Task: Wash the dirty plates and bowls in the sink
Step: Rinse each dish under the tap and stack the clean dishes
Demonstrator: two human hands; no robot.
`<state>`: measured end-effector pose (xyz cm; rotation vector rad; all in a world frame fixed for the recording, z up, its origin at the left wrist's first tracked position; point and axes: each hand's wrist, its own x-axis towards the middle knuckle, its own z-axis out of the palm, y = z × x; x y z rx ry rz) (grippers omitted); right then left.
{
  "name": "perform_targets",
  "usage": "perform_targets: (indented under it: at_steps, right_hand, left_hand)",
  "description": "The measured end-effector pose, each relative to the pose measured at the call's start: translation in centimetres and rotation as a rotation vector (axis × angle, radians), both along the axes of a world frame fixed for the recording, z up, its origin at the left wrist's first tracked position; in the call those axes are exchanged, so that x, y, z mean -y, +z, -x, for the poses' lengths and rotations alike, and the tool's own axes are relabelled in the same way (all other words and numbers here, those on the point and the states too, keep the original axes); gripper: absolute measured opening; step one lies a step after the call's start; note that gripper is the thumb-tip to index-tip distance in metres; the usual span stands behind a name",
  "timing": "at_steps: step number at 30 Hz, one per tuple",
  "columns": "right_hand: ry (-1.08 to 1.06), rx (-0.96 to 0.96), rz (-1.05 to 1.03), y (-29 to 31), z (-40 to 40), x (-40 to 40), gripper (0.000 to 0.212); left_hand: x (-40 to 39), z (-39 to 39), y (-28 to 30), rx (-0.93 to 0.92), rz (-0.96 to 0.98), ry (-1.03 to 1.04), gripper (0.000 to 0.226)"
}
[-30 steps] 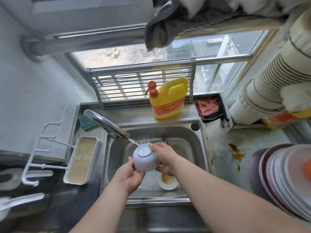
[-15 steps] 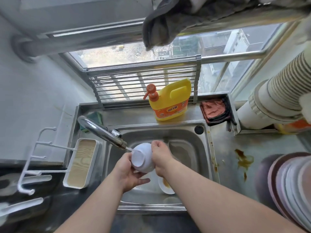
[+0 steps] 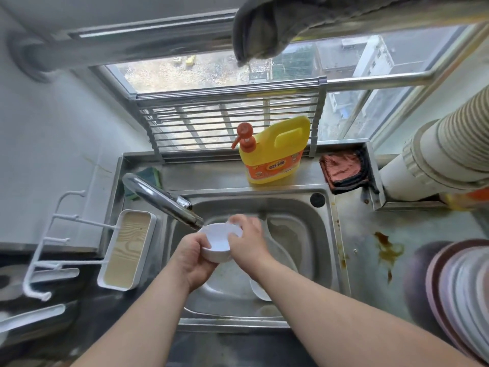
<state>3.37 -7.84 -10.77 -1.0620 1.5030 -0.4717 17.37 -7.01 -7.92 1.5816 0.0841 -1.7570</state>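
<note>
Head: bowl (image 3: 221, 241) held between left hand (image 3: 194, 258), right hand (image 3: 247, 241).

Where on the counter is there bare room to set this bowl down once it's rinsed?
Bare steel lies between the sink rim and the plate stack, though a brown spill stains it. The back ledge is crowded by the detergent bottle and cloth.

brushed steel sink (image 3: 325, 234); glossy white bowl (image 3: 219, 243)

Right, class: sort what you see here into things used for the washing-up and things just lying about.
In use:
small white bowl
left hand
right hand
chrome tap
steel sink
white dish in the sink

Lying about:
yellow detergent bottle
red cloth
stacked plates
wood-lined tray
</note>
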Motion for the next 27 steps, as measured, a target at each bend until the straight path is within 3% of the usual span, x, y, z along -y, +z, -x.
perform_targets:
  at_steps: [2, 5, 10, 14, 16, 19, 23, 27]
  right_hand:
    - [-0.083, 0.092, -0.143, -0.4, 0.2, -0.5, 0.039]
    - [-0.15, 0.25, -0.358, 0.2, 0.7, -1.1, 0.023]
    - [-0.261, 0.337, -0.323, 0.4, 1.0, -1.7, 0.02]
    - [-0.28, 0.296, -0.228, 1.0, 1.4, -1.7, 0.017]
    - [-0.294, 0.258, -0.194, 1.7, 1.9, -1.7, 0.022]
    - [-0.315, 0.22, -0.138, 2.7, 2.0, -2.1, 0.032]
    - [-0.286, 0.019, 0.012, 3.9, 1.6, -2.8, 0.058]
    - [-0.077, -0.452, 0.113, 5.8, 2.1, -3.7, 0.057]
  left_hand:
    - [-0.2, 0.1, -0.6, 0.059, 0.046, -0.004, 0.086]
    - [-0.3, -0.1, -1.7, 0.156, 0.073, -0.068, 0.089]
    - [-0.6, 0.7, -1.4, 0.205, 0.113, -0.188, 0.066]
    - [-0.6, 1.2, -1.9, 0.122, 0.14, -0.22, 0.023]
    - [-0.5, 1.2, -2.2, -0.018, 0.12, -0.198, 0.028]
    - [0.0, 1.2, -2.3, -0.195, 0.051, -0.189, 0.063]
    - [0.6, 0.9, -1.6, -0.216, 0.044, -0.237, 0.058]
    - [1.0, 0.1, -0.5, -0.11, 0.035, -0.42, 0.049]
